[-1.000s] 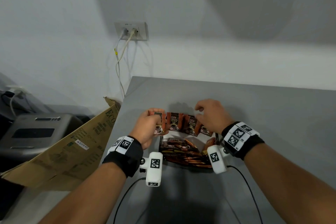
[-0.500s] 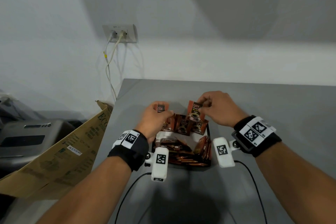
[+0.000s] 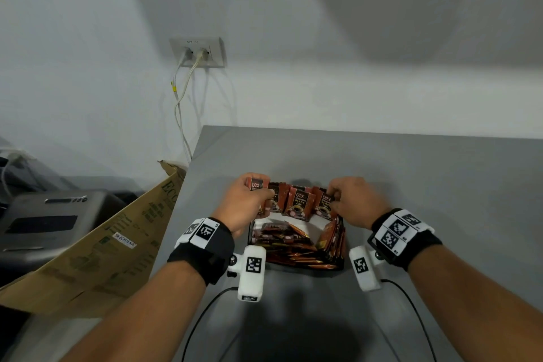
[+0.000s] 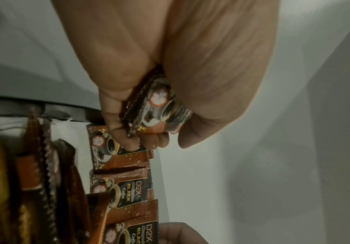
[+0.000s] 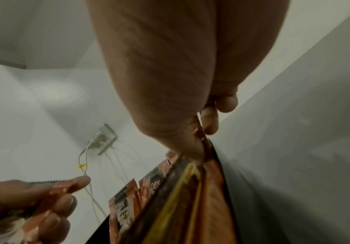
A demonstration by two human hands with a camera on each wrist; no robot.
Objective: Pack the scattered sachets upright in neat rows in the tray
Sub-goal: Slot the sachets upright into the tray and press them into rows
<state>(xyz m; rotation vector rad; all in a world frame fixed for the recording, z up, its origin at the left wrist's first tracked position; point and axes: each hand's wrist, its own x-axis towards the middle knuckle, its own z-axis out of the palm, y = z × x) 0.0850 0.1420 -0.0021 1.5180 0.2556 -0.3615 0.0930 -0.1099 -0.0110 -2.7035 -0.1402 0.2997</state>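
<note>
A black tray (image 3: 308, 268) sits on the grey table. Along its far side stands a row of upright orange-brown coffee sachets (image 3: 297, 203); loose sachets (image 3: 282, 241) lie flat in the middle, and several more lean at the right wall (image 3: 333, 236). My left hand (image 3: 258, 191) grips one sachet (image 3: 255, 185) at the row's left end; in the left wrist view it (image 4: 157, 109) is curled in the fingers above the row (image 4: 128, 189). My right hand (image 3: 333, 197) pinches the top of the rightmost upright sachet (image 3: 324, 203), whose edge (image 5: 199, 133) shows between thumb and finger.
A cardboard box (image 3: 102, 238) leans against the table's left edge, with a grey printer (image 3: 44, 220) behind it. A wall socket (image 3: 199, 53) with hanging cables is at the back. Thin black wrist-camera cables (image 3: 205, 317) trail over the near table.
My right hand has lowered its sachet from above the row down into the row's right end. My left hand keeps hold of its sachet at the left end.
</note>
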